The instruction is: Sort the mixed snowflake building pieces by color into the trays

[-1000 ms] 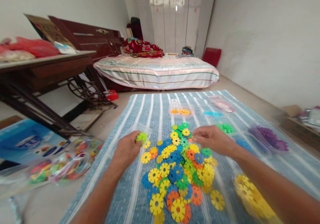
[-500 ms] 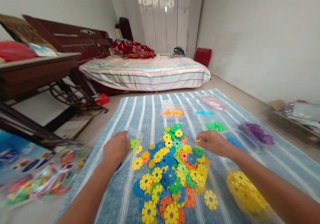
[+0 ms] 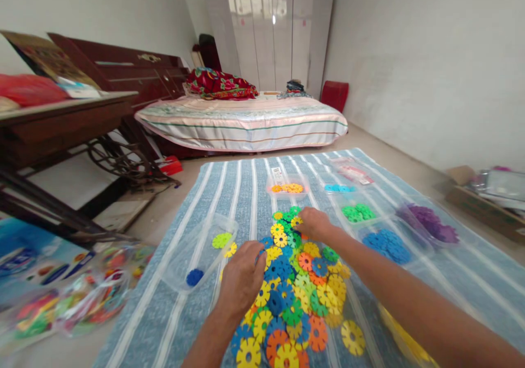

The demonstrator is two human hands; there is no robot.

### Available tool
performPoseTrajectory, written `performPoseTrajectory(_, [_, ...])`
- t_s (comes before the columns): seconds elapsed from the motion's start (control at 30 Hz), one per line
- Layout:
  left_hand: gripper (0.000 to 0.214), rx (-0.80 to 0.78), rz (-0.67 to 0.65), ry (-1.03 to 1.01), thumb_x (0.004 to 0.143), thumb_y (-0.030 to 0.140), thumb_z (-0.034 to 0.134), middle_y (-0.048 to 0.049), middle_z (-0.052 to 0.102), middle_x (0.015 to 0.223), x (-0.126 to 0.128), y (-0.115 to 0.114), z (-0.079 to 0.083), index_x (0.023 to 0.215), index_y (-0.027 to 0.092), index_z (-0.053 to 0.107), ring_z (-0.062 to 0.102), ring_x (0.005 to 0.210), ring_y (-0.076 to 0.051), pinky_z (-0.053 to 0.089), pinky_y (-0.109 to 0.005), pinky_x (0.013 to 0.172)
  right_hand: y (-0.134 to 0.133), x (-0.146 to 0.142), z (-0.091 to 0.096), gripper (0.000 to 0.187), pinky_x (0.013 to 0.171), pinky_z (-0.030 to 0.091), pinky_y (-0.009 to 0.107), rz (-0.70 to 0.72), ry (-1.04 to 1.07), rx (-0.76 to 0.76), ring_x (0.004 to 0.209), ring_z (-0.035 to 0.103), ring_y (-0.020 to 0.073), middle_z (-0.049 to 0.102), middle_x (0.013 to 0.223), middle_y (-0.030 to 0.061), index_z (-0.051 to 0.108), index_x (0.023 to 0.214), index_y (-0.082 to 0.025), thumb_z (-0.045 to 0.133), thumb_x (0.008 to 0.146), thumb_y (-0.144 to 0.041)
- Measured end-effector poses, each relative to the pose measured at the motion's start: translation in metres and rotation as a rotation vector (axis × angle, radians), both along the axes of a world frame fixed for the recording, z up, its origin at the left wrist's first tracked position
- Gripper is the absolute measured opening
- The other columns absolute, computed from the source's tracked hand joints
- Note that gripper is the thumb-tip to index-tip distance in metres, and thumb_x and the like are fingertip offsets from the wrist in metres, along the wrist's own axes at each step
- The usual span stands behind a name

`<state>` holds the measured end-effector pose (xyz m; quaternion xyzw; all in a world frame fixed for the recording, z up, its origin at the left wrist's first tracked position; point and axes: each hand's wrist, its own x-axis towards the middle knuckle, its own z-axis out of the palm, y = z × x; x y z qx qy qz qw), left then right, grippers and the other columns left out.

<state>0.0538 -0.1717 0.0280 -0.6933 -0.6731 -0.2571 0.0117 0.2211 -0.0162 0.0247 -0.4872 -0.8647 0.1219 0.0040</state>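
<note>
A heap of flat plastic flower discs (image 3: 299, 286), yellow, blue, green and orange, lies on a blue striped mat (image 3: 246, 187). My left hand (image 3: 241, 278) rests on the heap's left edge, fingers curled down onto blue and yellow discs; what they grip is hidden. My right hand (image 3: 314, 225) reaches to the heap's far end, fingers bent over a yellow disc (image 3: 296, 221). Left of the heap lies a clear tray (image 3: 200, 250) with a lime disc (image 3: 221, 240) and a blue disc (image 3: 194, 276) in it.
Clear trays hold sorted discs: orange-yellow (image 3: 287, 187), cyan (image 3: 338, 188), green (image 3: 357, 212), blue (image 3: 385, 242), purple (image 3: 429, 223), yellow at the lower right (image 3: 404, 340). Bags of toys (image 3: 69, 291) lie left of the mat. A dark table (image 3: 53, 133) and a bed (image 3: 246, 119) stand beyond.
My left hand has left the clear tray and come down onto the heap's left edge. My right hand has moved left from the heap's right side to its far end.
</note>
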Motion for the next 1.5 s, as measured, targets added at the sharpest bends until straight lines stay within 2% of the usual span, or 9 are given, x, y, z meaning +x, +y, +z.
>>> performPoseTrajectory(0.23, [0.024,0.104,0.037,-0.036,0.086,0.029,0.041,-0.0079,0.066,0.099,-0.009,-0.005,-0.024,0.09,0.018,0.061,0.061,0.096,-0.02,0.051,-0.035,0.084,0.013,0.015,0.001,0.013,0.062,0.042,0.022,-0.034,0.135,-0.065,0.073,0.059,0.0147,0.067,0.079,0.004,0.066,0.077,-0.015,0.059,0.073,-0.026])
performPoseTrajectory(0.33, [0.025,0.172,0.061,-0.034,0.086,0.033,0.042,-0.0087,0.066,0.1,-0.014,-0.008,-0.034,0.091,0.018,0.062,0.061,0.099,-0.021,0.05,-0.036,0.088,0.011,0.039,0.018,0.017,0.054,0.039,0.019,-0.006,0.281,-0.147,0.061,0.055,0.01,0.063,0.066,-0.0004,0.064,0.071,-0.014,0.058,0.073,-0.03])
performPoseTrajectory(0.43, [0.025,0.178,0.1,-0.048,0.085,0.035,0.042,-0.0087,0.064,0.104,-0.016,-0.014,-0.04,0.092,0.019,0.061,0.06,0.102,-0.021,0.048,-0.037,0.092,-0.003,0.076,0.046,0.016,0.049,0.037,0.02,0.062,0.454,-0.379,0.053,0.052,0.0095,0.059,0.056,-0.0018,0.061,0.064,-0.014,0.06,0.068,-0.03])
performPoseTrajectory(0.57, [0.025,0.129,0.116,-0.074,0.086,0.035,0.042,-0.009,0.062,0.11,-0.015,-0.024,-0.04,0.095,0.02,0.059,0.058,0.106,-0.021,0.047,-0.039,0.095,-0.03,0.137,0.075,0.011,0.047,0.036,0.021,0.112,0.305,-0.631,0.05,0.05,0.0096,0.057,0.053,-0.0023,0.062,0.06,-0.016,0.059,0.065,-0.026])
performPoseTrajectory(0.7, [0.024,0.109,0.091,-0.064,0.086,0.036,0.042,-0.0082,0.061,0.113,-0.011,-0.031,-0.043,0.097,0.022,0.058,0.056,0.11,-0.021,0.046,-0.038,0.097,-0.05,0.174,0.077,0.01,0.049,0.037,0.022,0.104,0.115,-0.695,0.054,0.053,0.0118,0.061,0.058,-0.0011,0.068,0.069,-0.019,0.061,0.066,-0.025])
performPoseTrajectory(0.8, [0.025,0.106,0.077,-0.017,0.086,0.036,0.043,-0.011,0.06,0.114,-0.009,-0.032,-0.048,0.096,0.02,0.059,0.055,0.111,-0.022,0.045,-0.039,0.097,-0.054,0.165,0.069,0.014,0.055,0.039,0.023,0.145,0.099,-0.482,0.062,0.057,0.0136,0.065,0.067,0.0,0.069,0.077,-0.02,0.058,0.072,-0.028])
performPoseTrajectory(1.03, [0.025,0.178,0.068,0.064,0.086,0.033,0.044,-0.0128,0.058,0.114,-0.007,-0.041,-0.048,0.101,0.017,0.057,0.053,0.112,-0.023,0.045,-0.039,0.097,-0.035,0.081,0.037,0.025,0.068,0.045,0.029,0.129,-0.185,0.027,0.088,0.063,0.023,0.068,0.095,0.0104,0.066,0.096,-0.018,0.047,0.08,-0.02])
performPoseTrajectory(1.23, [0.02,0.135,0.118,0.002,0.086,0.032,0.044,-0.0088,0.054,0.119,-0.013,-0.063,-0.052,0.101,0.023,0.053,0.053,0.113,-0.021,0.045,-0.038,0.098,-0.018,0.054,0.016,0.028,0.068,0.048,0.03,0.228,-0.398,-0.009,0.092,0.063,0.0259,0.066,0.102,0.0143,0.066,0.099,-0.016,0.048,0.077,-0.014])
performPoseTrajectory(1.5, [0.02,0.047,0.168,-0.081,0.084,0.033,0.045,-0.008,0.051,0.123,-0.012,-0.065,-0.058,0.099,0.024,0.054,0.051,0.115,-0.023,0.043,-0.042,0.1,-0.015,0.06,0.017,0.024,0.072,0.045,0.028,0.275,-0.365,-0.021,0.095,0.061,0.0247,0.067,0.099,0.0134,0.067,0.095,-0.015,0.052,0.075,-0.013])
